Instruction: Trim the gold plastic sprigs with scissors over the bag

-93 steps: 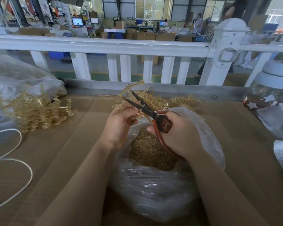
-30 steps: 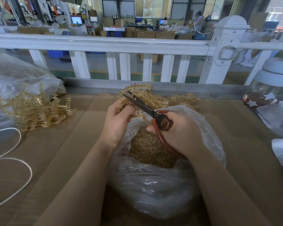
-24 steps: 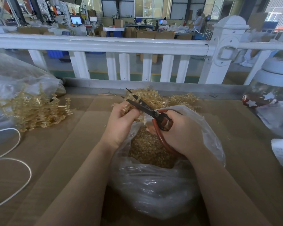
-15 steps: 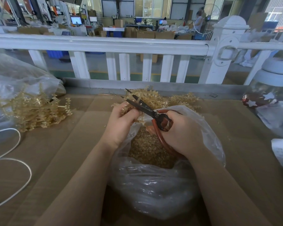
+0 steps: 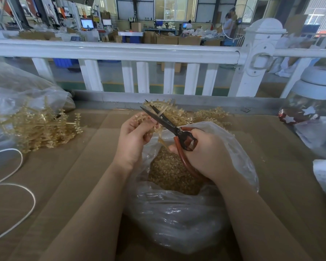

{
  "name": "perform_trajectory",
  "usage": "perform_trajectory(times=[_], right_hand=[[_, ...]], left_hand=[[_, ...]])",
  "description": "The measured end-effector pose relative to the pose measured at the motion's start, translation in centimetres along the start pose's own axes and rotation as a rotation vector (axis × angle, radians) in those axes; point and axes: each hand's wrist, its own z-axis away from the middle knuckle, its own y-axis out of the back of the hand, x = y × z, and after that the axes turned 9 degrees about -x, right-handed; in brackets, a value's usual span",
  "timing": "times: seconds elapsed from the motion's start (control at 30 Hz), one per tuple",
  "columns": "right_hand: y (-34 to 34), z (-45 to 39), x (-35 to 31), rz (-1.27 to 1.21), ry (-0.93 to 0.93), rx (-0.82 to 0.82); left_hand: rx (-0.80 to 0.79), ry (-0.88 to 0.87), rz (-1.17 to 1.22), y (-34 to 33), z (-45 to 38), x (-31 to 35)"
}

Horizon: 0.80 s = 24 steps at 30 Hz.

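Observation:
My left hand [image 5: 133, 141] pinches a gold plastic sprig [image 5: 159, 131] above the open clear plastic bag [image 5: 179, 219]. Black-bladed scissors [image 5: 163, 119] with red-brown handles sit in the grip of my right hand [image 5: 207, 153], blades parted around a stem of the sprig. A cut gold piece hangs just below the blades over the bag's mouth. Gold trimmed pieces [image 5: 169, 174] fill the bag. More gold sprigs [image 5: 205, 114] lie heaped behind the bag.
A pile of gold sprigs [image 5: 38, 127] spills from a clear bag [image 5: 13, 87] at the left. A white cord [image 5: 17, 185] loops on the cardboard-covered table [image 5: 79, 166]. A white railing [image 5: 120, 51] runs along the back. A jar with stars [image 5: 309, 106] stands at right.
The scissor blades have shifted slightly right and up along the sprig and stand parted. My left hand has turned the sprig a little. A cut piece now hangs under the blades.

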Motion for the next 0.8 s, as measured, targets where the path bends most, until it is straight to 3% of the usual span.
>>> perform_trajectory(times=[0.3, 0.6, 0.8], right_hand=[[0.0, 0.2, -0.1, 0.005, 0.003, -0.050], [0.0, 0.4, -0.2, 0.156, 0.060, 0.060], [0.1, 0.5, -0.2, 0.115, 0.077, 0.073]], left_hand=[[0.075, -0.020, 0.028, 0.4, -0.2, 0.4], [0.250, -0.036, 0.192, 0.9, -0.3, 0.4], [0.315, 0.002, 0.261, 1.4, -0.4, 0.5]])
